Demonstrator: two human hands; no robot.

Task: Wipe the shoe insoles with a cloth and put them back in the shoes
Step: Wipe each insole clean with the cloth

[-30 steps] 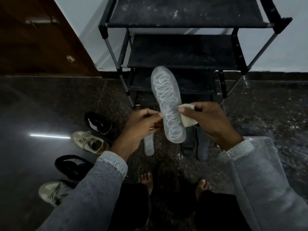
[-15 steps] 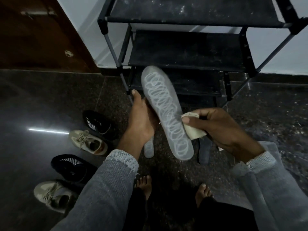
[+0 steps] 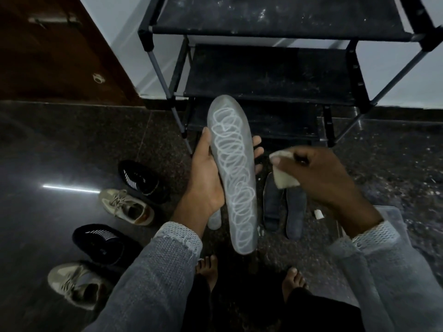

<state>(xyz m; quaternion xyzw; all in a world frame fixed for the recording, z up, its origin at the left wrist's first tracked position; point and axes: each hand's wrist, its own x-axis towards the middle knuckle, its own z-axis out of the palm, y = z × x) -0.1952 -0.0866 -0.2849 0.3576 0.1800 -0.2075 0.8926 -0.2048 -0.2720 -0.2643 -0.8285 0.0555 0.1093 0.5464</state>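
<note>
Left hand (image 3: 206,178) holds the pale insole (image 3: 233,168) from beneath and from its left edge — thumb along the left rim, fingertips (image 3: 257,142) showing past the right rim. The insole stands nearly lengthwise in view, looped white pattern facing up, toe end toward the shoe rack (image 3: 263,75), heel end over the floor (image 3: 48,144) just ahead of the bare feet.

Right hand (image 3: 318,178) is to the right of the insole, apart from it, fingers curled round a folded cream cloth (image 3: 284,178). The cloth does not touch the insole; this hand is blurred, so the finger placement is hard to make out.

On the floor under the hands: two dark insoles (image 3: 284,204) side by side, their upper ends hidden by the right hand and cloth. A second pale insole (image 3: 214,219) shows only as a small end below the left wrist — the rest is covered.

Left of the arms, four shoes in a row: black shoe (image 3: 139,179), beige shoe (image 3: 127,207), second black shoe (image 3: 103,243), second beige shoe (image 3: 74,286), the last partly cut by the grey sleeve (image 3: 153,279). A small white scrap (image 3: 318,214) lies by the dark insoles; cannot identify it.
</note>
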